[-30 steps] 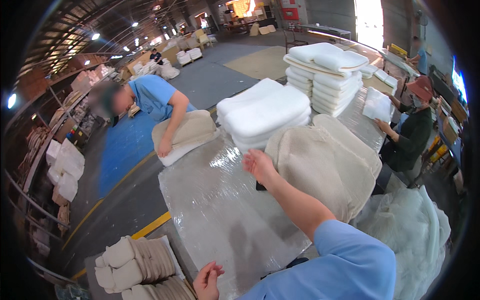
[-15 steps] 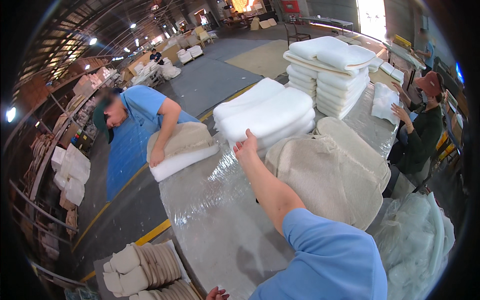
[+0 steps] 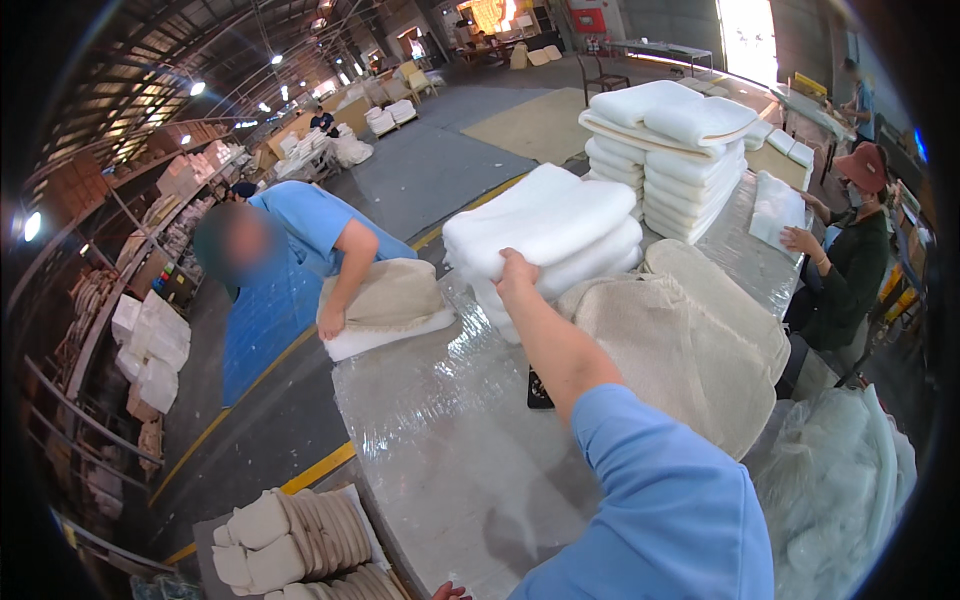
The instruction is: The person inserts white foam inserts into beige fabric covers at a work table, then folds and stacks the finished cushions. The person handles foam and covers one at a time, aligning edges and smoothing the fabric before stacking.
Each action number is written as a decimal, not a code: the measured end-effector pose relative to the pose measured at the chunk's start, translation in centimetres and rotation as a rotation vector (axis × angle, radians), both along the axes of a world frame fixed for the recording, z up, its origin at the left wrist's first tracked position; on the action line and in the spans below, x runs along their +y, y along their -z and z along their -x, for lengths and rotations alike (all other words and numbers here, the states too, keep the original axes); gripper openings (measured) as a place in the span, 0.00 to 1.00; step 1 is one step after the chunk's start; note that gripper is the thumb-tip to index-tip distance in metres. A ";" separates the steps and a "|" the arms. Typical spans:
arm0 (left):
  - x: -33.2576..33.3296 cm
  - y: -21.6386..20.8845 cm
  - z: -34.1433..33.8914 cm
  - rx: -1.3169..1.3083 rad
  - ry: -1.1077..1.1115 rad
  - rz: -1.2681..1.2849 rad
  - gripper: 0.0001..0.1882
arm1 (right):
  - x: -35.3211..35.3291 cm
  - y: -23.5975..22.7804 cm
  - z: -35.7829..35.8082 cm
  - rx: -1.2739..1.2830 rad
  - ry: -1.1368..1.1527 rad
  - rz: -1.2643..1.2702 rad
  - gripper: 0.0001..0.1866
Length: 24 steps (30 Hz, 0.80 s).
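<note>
My right hand (image 3: 517,276) reaches forward over the table and is closed on the near edge of a folded sheet of white batting (image 3: 545,215). That sheet lies on top of a stack of similar white folds. Of my left hand (image 3: 452,592) only fingers show at the bottom edge; they look apart, with nothing visible in them. Beside my right forearm lies a pile of beige fabric covers (image 3: 680,345). Partly hidden by that forearm, a dark phone-like object (image 3: 539,390) rests on the plastic-covered table (image 3: 450,480).
Across the table's left side, a co-worker (image 3: 330,230) presses a beige cover on white padding (image 3: 390,335). Taller white stacks (image 3: 690,190) stand behind. Another person (image 3: 850,260) handles white sheets at right. Beige cushions (image 3: 300,540) sit lower left; a clear plastic bag (image 3: 835,490) lies lower right.
My right hand, open against the stack's front before, has closed on the top batting's edge. The dark object beside my forearm has come into sight. My left hand shows less.
</note>
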<state>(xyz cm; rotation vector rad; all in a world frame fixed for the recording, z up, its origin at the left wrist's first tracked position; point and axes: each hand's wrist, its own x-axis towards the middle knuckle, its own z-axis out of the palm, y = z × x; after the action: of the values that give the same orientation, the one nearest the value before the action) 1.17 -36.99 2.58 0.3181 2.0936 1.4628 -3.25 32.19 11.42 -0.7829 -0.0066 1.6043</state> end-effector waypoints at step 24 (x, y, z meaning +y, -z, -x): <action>2.8 7.7 16.5 -0.859 0.387 -0.231 0.36 | -43.7 16.9 -14.6 -0.267 -1.667 -0.170 0.37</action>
<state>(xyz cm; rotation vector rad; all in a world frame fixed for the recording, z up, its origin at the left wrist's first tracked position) -15.34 -34.22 -5.07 0.1272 1.1149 1.2823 11.33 -11.54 -5.53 -0.8564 -1.2558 2.9215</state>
